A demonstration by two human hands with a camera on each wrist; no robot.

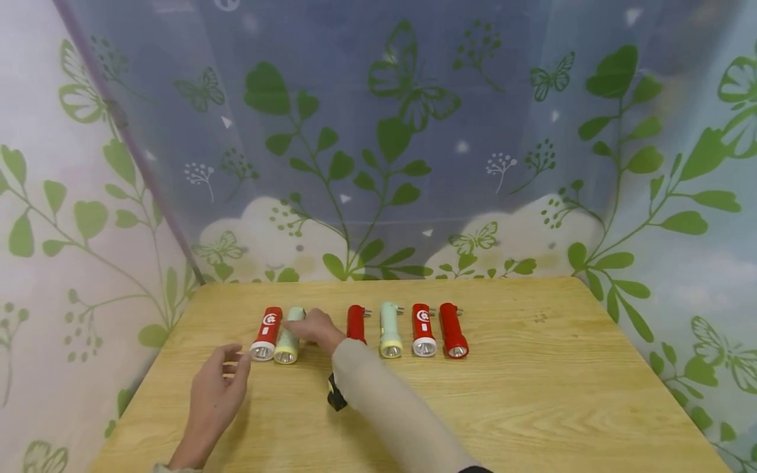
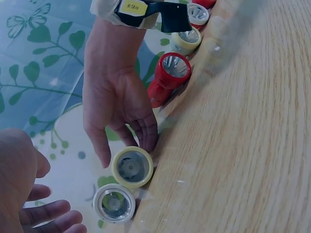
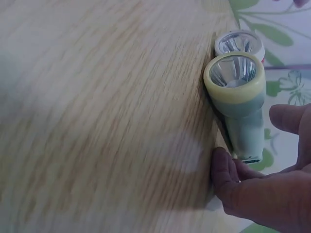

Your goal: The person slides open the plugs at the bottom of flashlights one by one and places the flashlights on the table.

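Observation:
My right hand (image 1: 317, 328) reaches over a mint-green flashlight (image 1: 289, 346) with a pale yellow rim. In the right wrist view its thumb (image 3: 286, 119) stands apart from the barrel, and the other fingers are near the tail end without visibly gripping it. Close on the left lies a red flashlight (image 1: 269, 328) with a white rim and a white printed pattern. My left hand (image 1: 217, 391) hovers at the near left of that red flashlight, holding nothing, its fingers loosely bent. Both flashlights lie with lenses toward me.
Farther right, in a row, lie a red flashlight (image 1: 356, 322), partly behind my right arm, a mint-green one (image 1: 389, 328), a white-rimmed red one (image 1: 423, 332) and an all-red one (image 1: 453, 332). Plug prongs stick out near their tails. Patterned cloth (image 1: 355, 131) surrounds the wooden table (image 1: 532, 394).

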